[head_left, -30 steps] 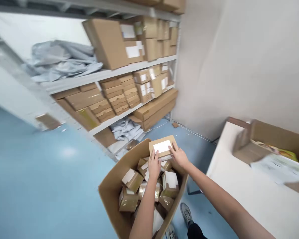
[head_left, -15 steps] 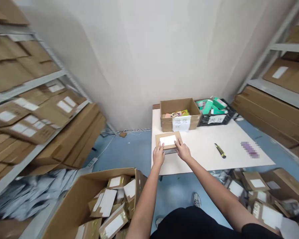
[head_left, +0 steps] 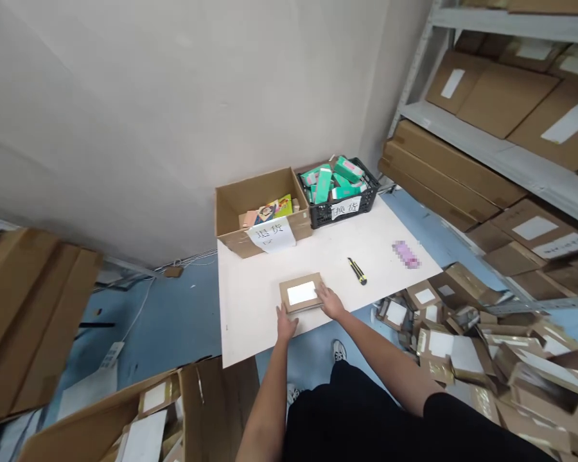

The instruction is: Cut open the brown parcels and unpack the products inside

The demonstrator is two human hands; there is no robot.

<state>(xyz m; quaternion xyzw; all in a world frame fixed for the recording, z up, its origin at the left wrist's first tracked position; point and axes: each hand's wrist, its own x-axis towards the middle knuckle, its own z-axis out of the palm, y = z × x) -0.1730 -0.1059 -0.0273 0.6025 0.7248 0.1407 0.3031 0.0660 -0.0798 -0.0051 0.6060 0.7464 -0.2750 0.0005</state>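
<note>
A small flat cardboard parcel with a white label lies on the white table, near its front edge. My left hand grips the parcel's near left corner. At the parcel's right side my right hand holds its edge with fingers curled against it. Both forearms reach out from below.
On the table: a yellow-black box cutter, an open cardboard box with a paper sign, a black crate of green packs. A big carton of parcels stands at lower left. Opened boxes litter the floor right. Shelves stand right.
I turned from the carton of parcels to the table, carrying the parcel in both hands. It went from held above the carton to lying on the table.
</note>
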